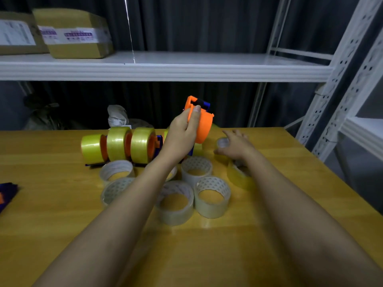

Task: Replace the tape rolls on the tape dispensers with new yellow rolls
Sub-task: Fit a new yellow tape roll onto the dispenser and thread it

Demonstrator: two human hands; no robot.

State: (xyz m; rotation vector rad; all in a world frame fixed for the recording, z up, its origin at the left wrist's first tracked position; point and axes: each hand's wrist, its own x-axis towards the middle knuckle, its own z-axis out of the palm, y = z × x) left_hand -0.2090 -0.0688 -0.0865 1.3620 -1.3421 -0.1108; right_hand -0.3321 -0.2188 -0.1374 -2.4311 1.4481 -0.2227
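Note:
My left hand (183,129) grips an orange and blue tape dispenser (204,125) and holds it up above the wooden table (62,204); its orange hub shows no roll. My right hand (236,146) reaches out with spread fingers over a small yellow roll (222,143) lying flat at the back right. A second yellow roll (240,179) lies under my right wrist. Three dispensers loaded with yellow rolls (118,143) stand in a row at the left. Several whitish used rolls (211,195) lie flat in front of them.
A white metal shelf (165,67) runs overhead with cardboard parcels (72,34) on its left. The shelf's uprights (339,79) stand at the table's right. A purple and orange object (6,193) lies at the left edge. A crumpled white bag (117,117) sits behind the dispensers.

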